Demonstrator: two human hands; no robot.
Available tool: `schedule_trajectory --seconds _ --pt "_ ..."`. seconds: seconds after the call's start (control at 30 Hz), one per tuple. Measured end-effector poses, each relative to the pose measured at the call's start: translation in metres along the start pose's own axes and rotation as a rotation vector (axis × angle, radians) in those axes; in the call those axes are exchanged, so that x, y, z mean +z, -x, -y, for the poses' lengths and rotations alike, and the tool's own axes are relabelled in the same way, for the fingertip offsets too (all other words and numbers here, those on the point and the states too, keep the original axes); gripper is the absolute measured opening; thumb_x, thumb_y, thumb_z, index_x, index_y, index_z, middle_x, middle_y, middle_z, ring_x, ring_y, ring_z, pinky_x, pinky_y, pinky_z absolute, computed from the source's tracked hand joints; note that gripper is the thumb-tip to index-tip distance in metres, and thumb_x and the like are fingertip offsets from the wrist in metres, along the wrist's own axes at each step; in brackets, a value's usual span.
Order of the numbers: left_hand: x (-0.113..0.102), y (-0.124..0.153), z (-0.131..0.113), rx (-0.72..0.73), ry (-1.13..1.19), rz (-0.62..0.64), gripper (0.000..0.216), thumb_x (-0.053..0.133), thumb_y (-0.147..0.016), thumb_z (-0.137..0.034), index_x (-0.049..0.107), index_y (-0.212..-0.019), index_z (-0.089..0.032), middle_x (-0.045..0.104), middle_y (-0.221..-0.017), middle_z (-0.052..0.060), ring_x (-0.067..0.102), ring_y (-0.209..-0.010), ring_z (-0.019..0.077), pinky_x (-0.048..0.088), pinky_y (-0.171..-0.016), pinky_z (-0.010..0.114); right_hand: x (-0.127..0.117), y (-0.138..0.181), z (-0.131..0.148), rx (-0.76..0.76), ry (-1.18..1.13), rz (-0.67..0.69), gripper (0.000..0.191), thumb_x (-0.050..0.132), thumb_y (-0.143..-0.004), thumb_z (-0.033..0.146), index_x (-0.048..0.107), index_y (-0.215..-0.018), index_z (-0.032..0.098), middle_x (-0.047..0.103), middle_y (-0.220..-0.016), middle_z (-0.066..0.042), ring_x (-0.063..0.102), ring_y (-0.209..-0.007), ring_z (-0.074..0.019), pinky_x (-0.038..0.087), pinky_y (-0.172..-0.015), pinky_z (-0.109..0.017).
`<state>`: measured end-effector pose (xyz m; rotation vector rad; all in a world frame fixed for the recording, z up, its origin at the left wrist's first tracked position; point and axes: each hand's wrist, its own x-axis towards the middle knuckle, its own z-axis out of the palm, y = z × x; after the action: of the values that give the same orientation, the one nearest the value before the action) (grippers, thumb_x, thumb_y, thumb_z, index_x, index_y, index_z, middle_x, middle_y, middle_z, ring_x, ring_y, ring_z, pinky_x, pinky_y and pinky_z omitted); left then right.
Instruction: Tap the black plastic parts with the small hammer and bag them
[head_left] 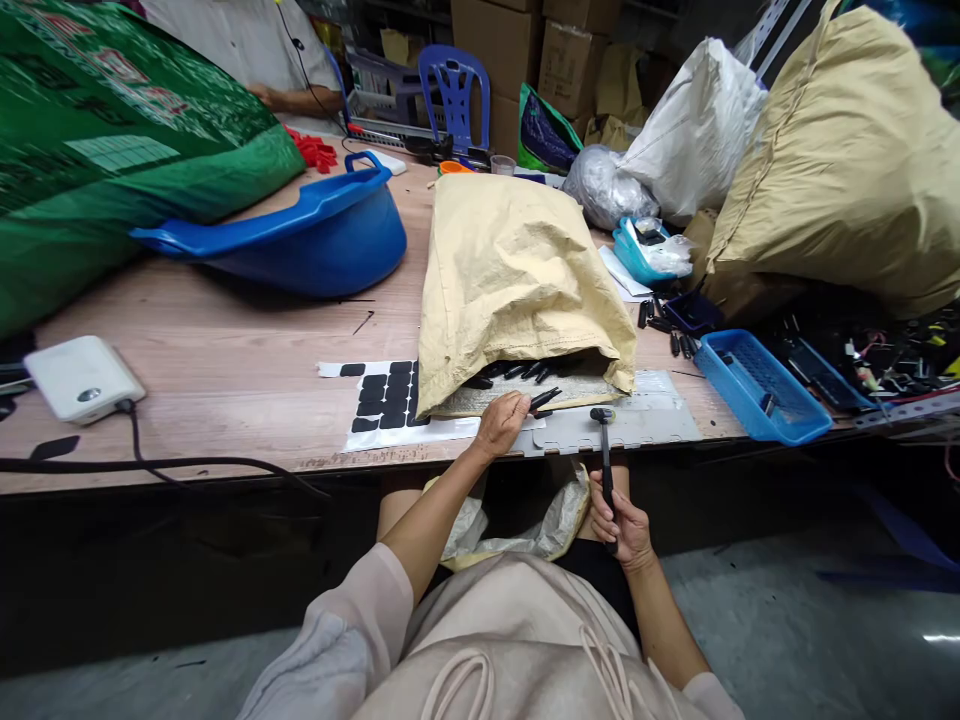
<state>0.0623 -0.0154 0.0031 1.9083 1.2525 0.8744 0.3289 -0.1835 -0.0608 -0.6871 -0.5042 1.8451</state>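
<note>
My left hand (502, 424) is closed on a small black part (545, 399) just in front of the mouth of a tan woven sack (517, 265). Several similar black pieces (531, 371) show inside the sack's opening. In my right hand (621, 523) is a small hammer (604, 450) with a black handle, held upright at the table edge with its head over a grey plate (652, 415). A white sheet with black stickers (386, 400) lies partly under the sack. Another open sack (559, 510) hangs between my knees, below the table.
A blue basin (300, 240) and a green sack (112, 150) stand on the left. At the front left lies a white box (84, 378) with a cable. A blue basket (761, 385) and a large tan sack (847, 170) are on the right. A person's arm (304, 100) shows behind.
</note>
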Motion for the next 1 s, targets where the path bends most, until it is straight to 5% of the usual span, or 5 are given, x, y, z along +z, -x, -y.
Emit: schedule_trajectory --seconds 0.37,0.63,0.7,0.87,1.0 --pt "-0.004 0.0 -0.002 0.027 0.028 -0.022 0.049 0.032 -0.108 -0.039 0.065 -0.078 -0.02 0.064 -0.08 0.004 0.06 -0.079 0.0176 0.047 -0.08 0.032 -0.011 -0.006 -0.002 0.031 -0.04 0.077 0.037 0.064 -0.097 0.034 0.063 -0.132 0.022 0.043 -0.068 0.008 0.019 -0.04 -0.0037 0.028 -0.035 -0.012" --pt "0.008 0.07 -0.017 0.493 -0.118 0.213 0.034 0.047 -0.105 -0.043 0.071 -0.098 -0.02 0.067 -0.084 0.006 0.06 -0.075 0.0168 0.045 -0.073 0.031 -0.011 -0.01 -0.003 0.03 -0.074 0.104 0.034 0.064 -0.098 0.033 0.063 -0.131 0.022 0.044 -0.068 0.008 0.018 -0.04 -0.0033 0.028 -0.034 -0.013" --pt "0.024 0.098 -0.008 0.447 -0.181 0.276 0.035 0.044 -0.106 -0.043 0.071 -0.101 -0.021 0.068 -0.086 0.006 0.062 -0.073 0.0161 0.046 -0.071 0.03 -0.012 -0.01 -0.004 0.033 -0.075 0.113 0.034 0.062 -0.099 0.033 0.062 -0.131 0.022 0.045 -0.068 0.008 0.019 -0.04 -0.0038 0.029 -0.035 -0.013" --pt "0.052 0.136 0.017 0.0 -0.359 0.4 0.024 0.049 -0.104 -0.035 0.069 -0.111 -0.023 0.074 -0.104 0.006 0.071 -0.084 0.0189 0.051 -0.074 0.029 -0.011 -0.011 -0.004 0.028 -0.072 0.098 0.037 0.064 -0.098 0.033 0.061 -0.133 0.021 0.045 -0.068 0.008 0.02 -0.04 -0.004 0.028 -0.035 -0.013" --pt "0.039 0.129 0.003 0.123 -0.275 0.391 0.025 0.057 -0.1 -0.037 0.071 -0.118 -0.025 0.077 -0.103 0.006 0.072 -0.087 0.0195 0.053 -0.077 0.029 -0.008 -0.01 -0.003 0.038 -0.063 0.067 0.038 0.067 -0.096 0.034 0.062 -0.131 0.021 0.045 -0.068 0.008 0.02 -0.041 -0.0039 0.028 -0.035 -0.013"
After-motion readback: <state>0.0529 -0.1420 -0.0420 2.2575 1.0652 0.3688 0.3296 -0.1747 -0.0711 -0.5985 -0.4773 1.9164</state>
